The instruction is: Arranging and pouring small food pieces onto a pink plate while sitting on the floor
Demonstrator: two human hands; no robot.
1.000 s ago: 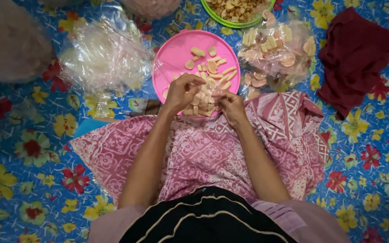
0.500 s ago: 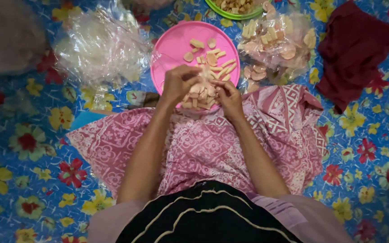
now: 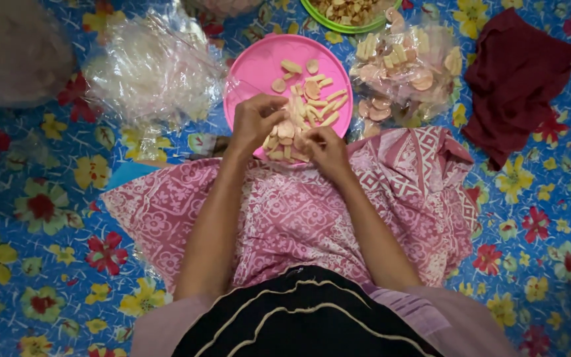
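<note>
A round pink plate (image 3: 256,63) lies in front of me with several pale cracker pieces (image 3: 313,92) on it. My left hand (image 3: 256,122) and my right hand (image 3: 328,151) meet at the plate's near edge. Between them they hold a small clear plastic bag (image 3: 287,140) partly filled with crackers. The left hand's fingers pinch a cracker at the bag's mouth; the right hand grips the bag from below. A pink patterned cloth (image 3: 299,211) covers my lap under both forearms.
A clear bag of crackers (image 3: 401,69) sits right of the plate, a green bowl of crackers (image 3: 345,12) behind it. A heap of empty clear bags (image 3: 150,63) lies at left. A dark red cloth (image 3: 517,76) is at right. Blue flowered mat (image 3: 41,218) underneath.
My hands have stayed at the plate's near edge, fingers shifting slightly around the bag of crackers. The camera has tilted a little.
</note>
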